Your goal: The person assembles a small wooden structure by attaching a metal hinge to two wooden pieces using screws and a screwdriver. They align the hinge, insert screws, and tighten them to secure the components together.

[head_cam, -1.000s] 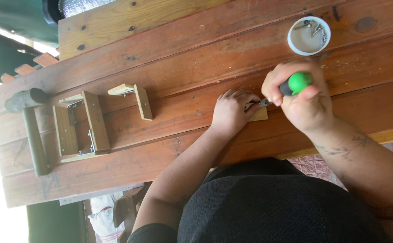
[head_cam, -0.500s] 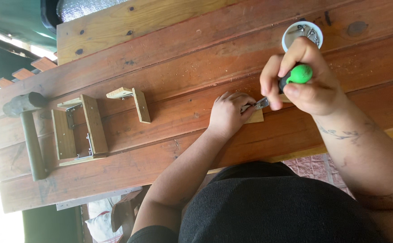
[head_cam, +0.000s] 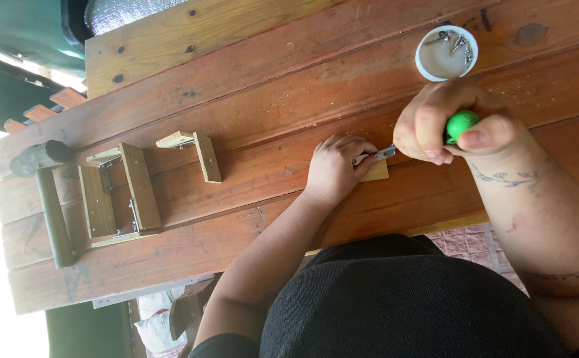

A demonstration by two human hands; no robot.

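Note:
My right hand is closed around a screwdriver with a green handle. Its metal shaft points left at a small light wooden piece lying on the brown plank table. My left hand presses down on that piece, fingers curled over it right at the screwdriver tip. Most of the piece is hidden under my left hand.
A white round cup holding screws stands just beyond my right hand. To the left lie a small L-shaped wooden assembly, a larger wooden frame with metal brackets and a dark hammer near the table's left end.
My right hand has lifted with the screwdriver and shifted toward the cup. The left hand has stayed on the wooden piece.

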